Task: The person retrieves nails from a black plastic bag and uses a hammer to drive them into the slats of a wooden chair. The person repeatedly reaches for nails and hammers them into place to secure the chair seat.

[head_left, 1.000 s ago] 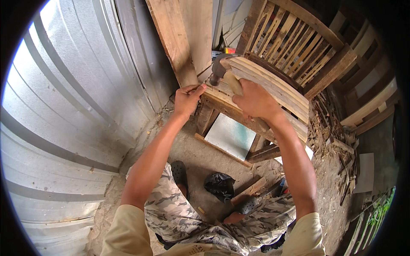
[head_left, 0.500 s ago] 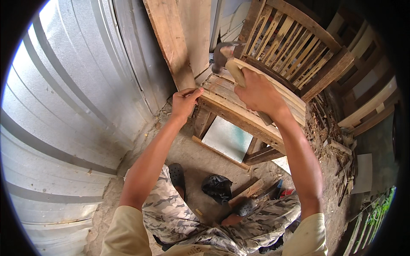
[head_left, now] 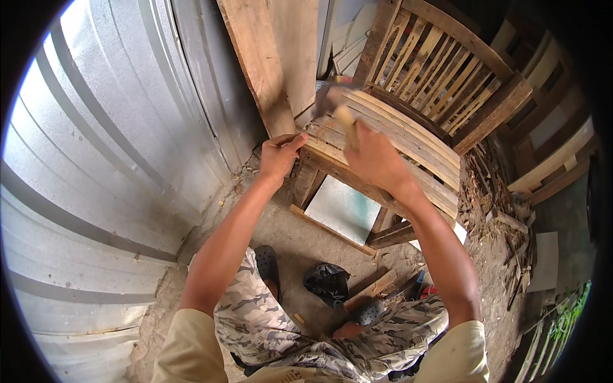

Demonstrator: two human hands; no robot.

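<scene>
My right hand [head_left: 378, 159] is wrapped round the wooden handle of a hammer [head_left: 347, 121], whose head is smeared by motion above the seat's far left part. Below it is a wooden bench [head_left: 408, 133] with a slatted seat and a slatted back. At the seat's near left corner, my left hand [head_left: 280, 158] is closed in a pinch, thumb and forefinger against the front slat. What it pinches, if anything, is too small to make out.
Tall wooden boards [head_left: 255, 57] lean left of the bench, beside a corrugated metal wall [head_left: 121, 115]. A pale panel [head_left: 341, 207] lies under the seat. On the ground are a black plastic bag [head_left: 327, 283], a wood offcut [head_left: 373, 289] and scattered scraps [head_left: 491, 198].
The hammer has swung and its head is now blurred; my right hand has shifted slightly left and down. My left hand keeps its pinch at the seat corner.
</scene>
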